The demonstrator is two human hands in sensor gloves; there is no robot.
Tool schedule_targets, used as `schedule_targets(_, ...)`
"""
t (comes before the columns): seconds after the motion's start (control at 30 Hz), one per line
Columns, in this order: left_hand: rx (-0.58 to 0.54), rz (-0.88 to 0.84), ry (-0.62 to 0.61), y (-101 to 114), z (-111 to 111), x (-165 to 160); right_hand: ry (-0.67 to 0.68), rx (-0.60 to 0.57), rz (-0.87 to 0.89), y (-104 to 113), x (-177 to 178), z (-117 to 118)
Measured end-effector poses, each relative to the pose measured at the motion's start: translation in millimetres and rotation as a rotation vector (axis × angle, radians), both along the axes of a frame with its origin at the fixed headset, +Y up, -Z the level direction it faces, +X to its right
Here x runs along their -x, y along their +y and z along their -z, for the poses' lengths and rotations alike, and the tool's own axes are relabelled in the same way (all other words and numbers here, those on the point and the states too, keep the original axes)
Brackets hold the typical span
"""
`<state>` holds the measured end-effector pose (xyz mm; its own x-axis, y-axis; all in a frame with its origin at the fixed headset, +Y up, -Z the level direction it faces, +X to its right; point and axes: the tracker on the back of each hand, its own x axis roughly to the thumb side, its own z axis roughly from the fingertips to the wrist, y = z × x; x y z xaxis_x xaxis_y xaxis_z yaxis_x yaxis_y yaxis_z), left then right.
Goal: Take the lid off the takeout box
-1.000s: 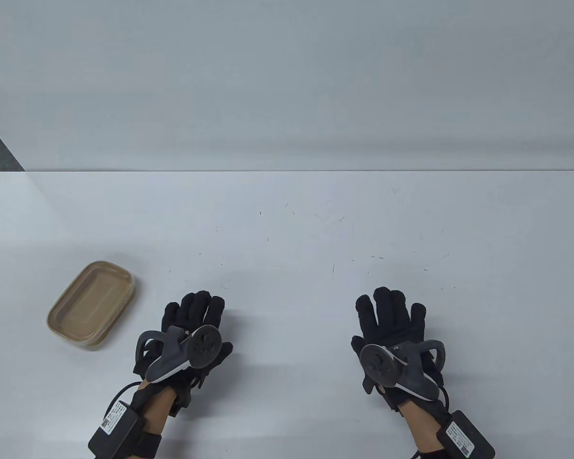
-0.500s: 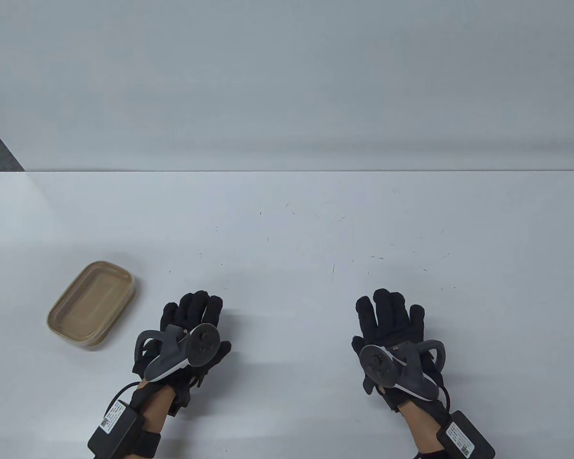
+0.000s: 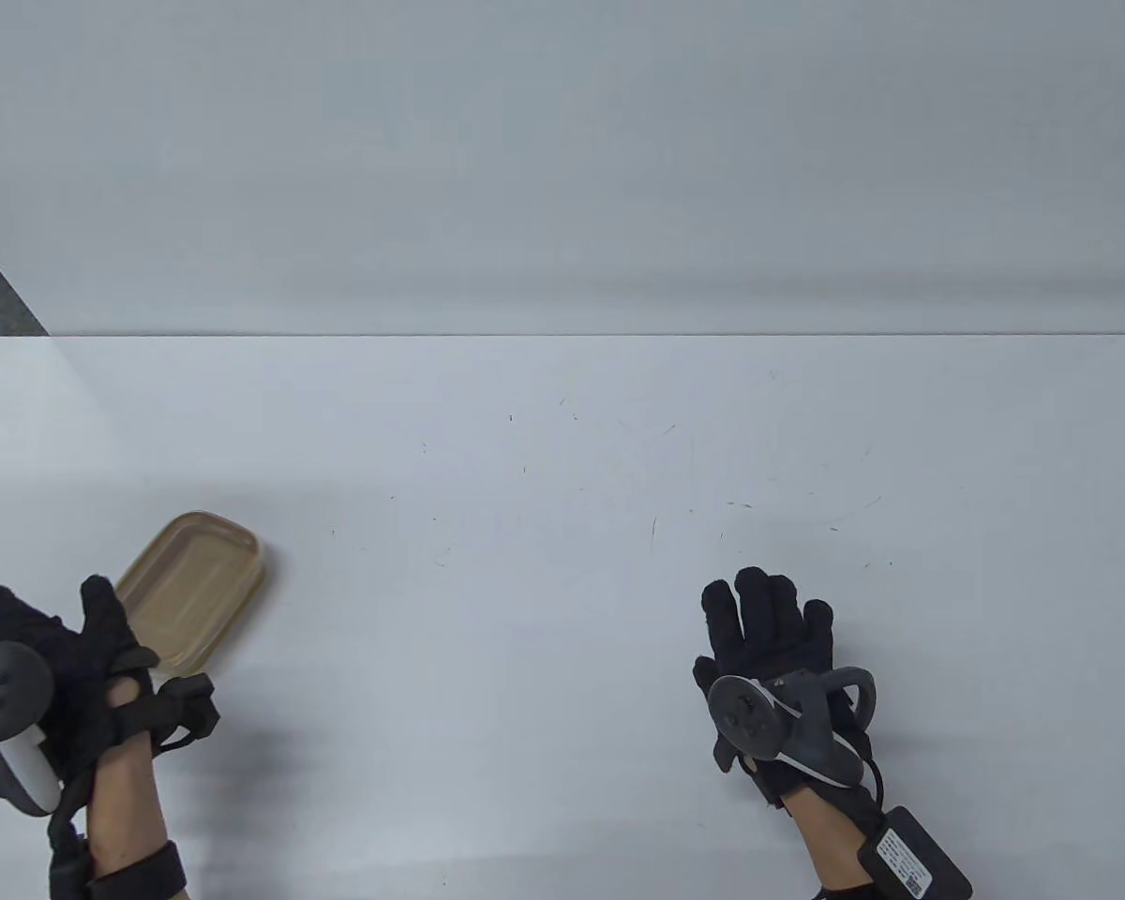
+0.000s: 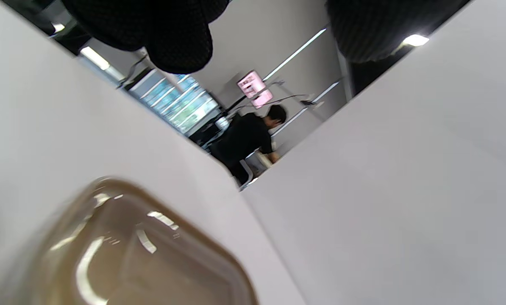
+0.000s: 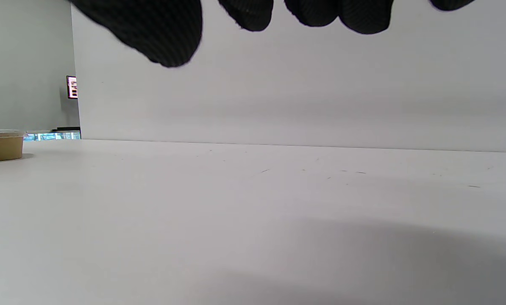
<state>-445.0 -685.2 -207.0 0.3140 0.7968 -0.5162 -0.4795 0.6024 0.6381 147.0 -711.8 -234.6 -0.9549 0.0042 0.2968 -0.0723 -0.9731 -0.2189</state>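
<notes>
A brown takeout box with a clear lid [image 3: 197, 586] lies on the white table [image 3: 562, 450] at the left. It also shows blurred at the bottom of the left wrist view [image 4: 130, 254] and far left in the right wrist view [image 5: 1, 146]. My left hand [image 3: 42, 623] is over the box's near-left end with thumb and fingers spread apart; it holds nothing, and I cannot tell if it touches the box. My right hand [image 3: 769, 609] rests flat on the table at the right, fingers spread, far from the box.
A white partition wall [image 3: 562, 169] stands behind the table's far edge. The table's left edge lies close to the box. In the left wrist view a person in black [image 4: 246, 137] sits far off in the room.
My left hand has swung left from the table's middle-left to the box's near end and turned on its side. The right hand and the box have not moved.
</notes>
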Motion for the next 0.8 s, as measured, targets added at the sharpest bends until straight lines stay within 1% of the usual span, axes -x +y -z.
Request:
schedule_targets(0.03, 0.015, -0.056, 0.005, -8.8, 1.1, 5.1, 0.0, 0.003, -0.004, -0.5, 0.0, 0.1)
schedule_targets(0.13, 0.118, -0.249, 0.006, -50.4, 8.2, 21.0, -0.004, 0.007, -0.008, -0.8, -0.3, -0.2)
schedule_targets(0.23, 0.203, -0.272, 0.028, -68.3, 9.4, 27.9, -0.008, 0.006, -0.004, -0.8, -0.9, -0.1)
schedule_targets(0.37, 0.211, -0.341, -0.007, -77.8, 13.3, 28.9, -0.013, 0.012, 0.0, -1.1, -1.7, -0.1)
schedule_targets(0.47, 0.256, -0.298, -0.003, -82.6, 16.0, 28.4, -0.016, 0.018, -0.001, -0.9, -2.1, -0.2)
schedule_targets(0.57, 0.279, -0.299, -0.008, -86.9, 17.5, 28.5, -0.017, 0.02, 0.007, -0.4, -3.0, 0.1)
schedule_targets(0.8, 0.241, -0.302, -0.02, -87.0, 19.3, 28.5, -0.02, 0.03, 0.011, -1.0, -3.7, 0.9)
